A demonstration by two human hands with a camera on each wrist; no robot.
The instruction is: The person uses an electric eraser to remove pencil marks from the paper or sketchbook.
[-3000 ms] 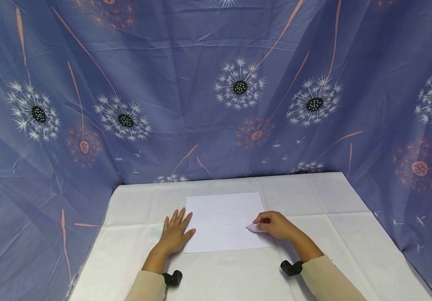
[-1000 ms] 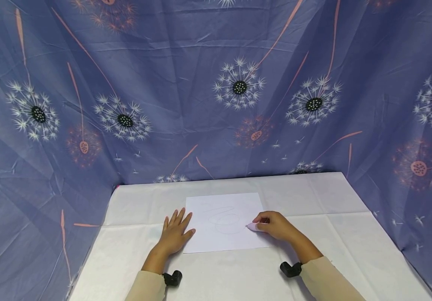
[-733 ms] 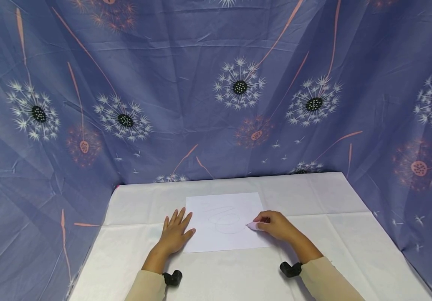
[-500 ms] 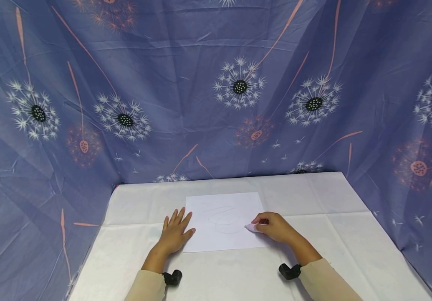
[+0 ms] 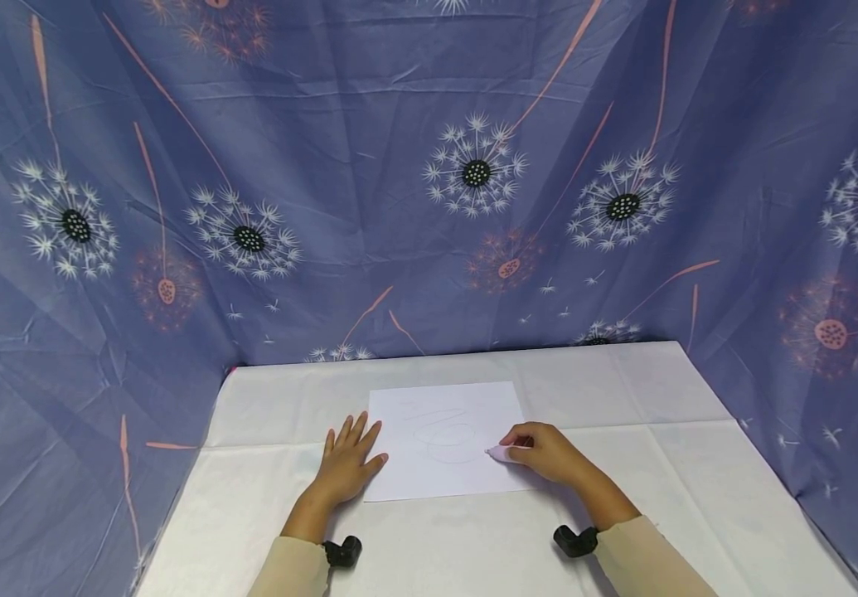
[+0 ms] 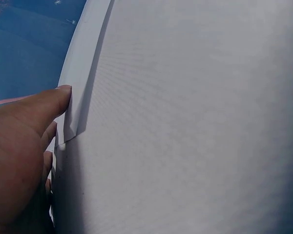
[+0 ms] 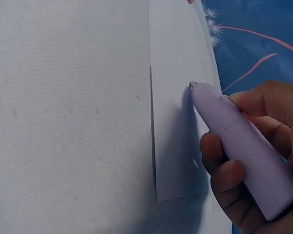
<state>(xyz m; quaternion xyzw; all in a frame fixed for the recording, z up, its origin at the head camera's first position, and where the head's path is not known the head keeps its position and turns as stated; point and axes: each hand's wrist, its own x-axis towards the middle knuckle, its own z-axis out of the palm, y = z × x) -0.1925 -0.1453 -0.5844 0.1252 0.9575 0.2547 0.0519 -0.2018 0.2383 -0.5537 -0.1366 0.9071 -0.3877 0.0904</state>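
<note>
A white sheet of paper lies on the cloth-covered table, bearing faint thin curved and looping lines. My left hand rests with spread fingers at the sheet's left edge; in the left wrist view its thumb lies on the paper's edge. My right hand grips a chunky lilac pen-shaped tool with a rounded nose and a small metal tip. The thumb and fingers wrap its body, and the tip points left, right at the paper's surface, near the right end of the loops. What kind of tool it is, I cannot tell.
A white cloth with fold creases covers the table. Behind and at both sides hangs a blue curtain printed with dandelions. Black wrist mounts sit at both beige sleeves.
My right hand and the lilac tool have shifted very slightly left and toward me. The left hand and the paper stay in place, and the lines look much the same.
</note>
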